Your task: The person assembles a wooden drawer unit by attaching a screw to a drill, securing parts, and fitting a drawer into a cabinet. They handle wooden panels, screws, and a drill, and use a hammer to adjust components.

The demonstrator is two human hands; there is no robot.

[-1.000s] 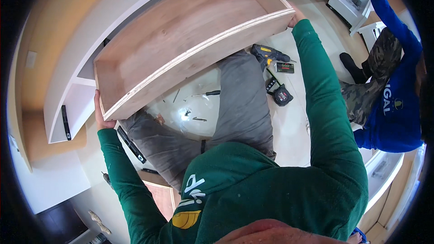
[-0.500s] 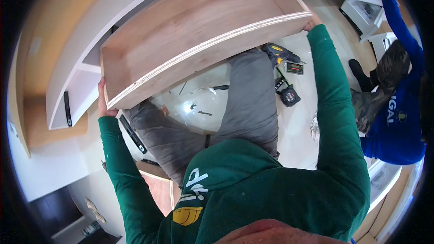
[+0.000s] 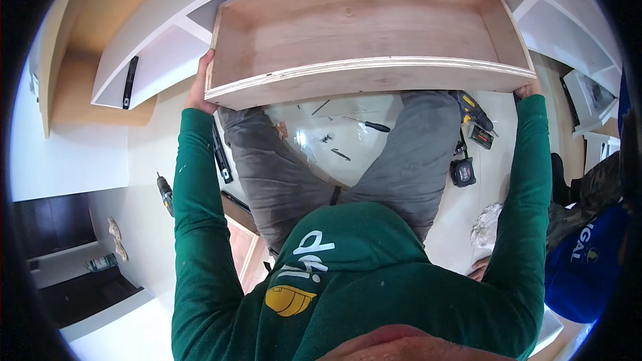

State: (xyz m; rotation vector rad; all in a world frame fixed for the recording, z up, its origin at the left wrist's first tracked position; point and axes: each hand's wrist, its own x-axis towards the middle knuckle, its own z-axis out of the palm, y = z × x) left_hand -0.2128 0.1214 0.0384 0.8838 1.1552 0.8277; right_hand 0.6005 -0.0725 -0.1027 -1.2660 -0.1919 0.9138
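A wide plywood drawer is held level across my lap, its inside bare and facing up. My left hand grips its left side near the front corner. At the opposite front corner my right hand is closed on the drawer, its fingers partly hidden beneath the wood. Beyond the drawer stands a white cabinet with compartments, and the drawer's back part lies at one of its openings; how far inside it reaches I cannot tell. A black slide rail is fixed in the compartment to the left.
Between my legs lie a screwdriver and small metal bits. A yellow-black drill, a small box and a tape measure rest by my right leg. Another drill is at left. A co-worker in blue sits at right.
The drawer has gone from slanted to nearly straight across in front of the cabinet, its right end lower in view. My view has turned, and both hands keep their hold.
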